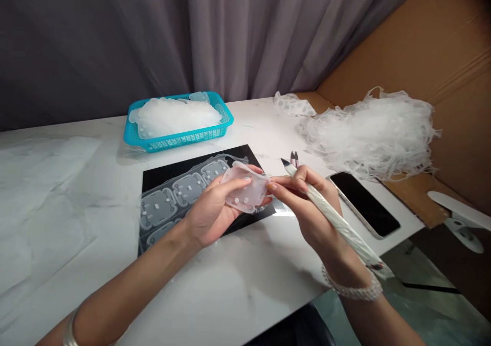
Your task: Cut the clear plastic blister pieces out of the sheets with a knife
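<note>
A thin, translucent, silicone-like piece with small holes and rounded edges is in my left hand, thumb on top and fingers beneath. My right hand pinches the right edge of that piece between thumb and index finger. Tucked in the same hand is a long, white-wrapped tool with a dark pointed tip, angled across the palm. Just behind the fingers shows a small dark double tip; what it belongs to is hidden. Below my hands, a clear sheet of similar moulded pieces lies on a black board.
A blue basket heaped with translucent pieces stands at the back. White stringy scraps pile up at right, near a cardboard panel. A phone lies by my right hand. Translucent sheets cover the table's left.
</note>
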The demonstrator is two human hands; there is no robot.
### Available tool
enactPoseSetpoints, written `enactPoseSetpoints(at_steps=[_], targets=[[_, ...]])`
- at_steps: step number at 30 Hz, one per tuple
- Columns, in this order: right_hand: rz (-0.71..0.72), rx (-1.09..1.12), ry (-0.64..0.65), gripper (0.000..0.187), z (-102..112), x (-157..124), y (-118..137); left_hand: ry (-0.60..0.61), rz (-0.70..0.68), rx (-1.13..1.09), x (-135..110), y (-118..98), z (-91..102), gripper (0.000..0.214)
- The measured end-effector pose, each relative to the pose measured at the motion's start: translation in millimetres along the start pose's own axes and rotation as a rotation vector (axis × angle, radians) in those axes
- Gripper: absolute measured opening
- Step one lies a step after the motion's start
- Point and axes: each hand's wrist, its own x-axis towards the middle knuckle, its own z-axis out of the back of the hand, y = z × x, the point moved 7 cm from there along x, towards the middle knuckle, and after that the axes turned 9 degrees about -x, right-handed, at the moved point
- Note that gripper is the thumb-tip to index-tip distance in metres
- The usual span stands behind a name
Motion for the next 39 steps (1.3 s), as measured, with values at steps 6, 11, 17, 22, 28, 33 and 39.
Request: enactPoseSetpoints(at_steps=[6,11,17,22,28,33,39], targets=[[-0.021,-0.03,-0.035,0.046,5,-1,-1,-0.002,0.055,-0.053,1,4,1.4,0.019],[-0.071,0.121,0.027,0.046,3,4,-12,-0.059,0.101,-0.112,-7,5,8.7,0.031],[-0.107,0.201,0.057,0.048,-4,6,-19,-0.084,0.121,-0.114,-22,8,17.7,0.039],[-0.093,0.099,0.115,0.046,-15,1,-19,-0.103,0.098,-0.113,-26,7,21.9,0.038],[-0.04,0.031,0.106,0.039,-13,-5,-20,-0.138,0.052,-0.113,-25,2,22.5,0.036],[-0.046,-0.008,0.063,0.04,-9,-8,-18,-0.169,0.039,-0.103,-25,-1,22.9,0.036],[0.002,-0.149,0.055,0.043,-14,-10,-4,-0.149,0.013,-0.084,-26,1,25.1,0.033]])
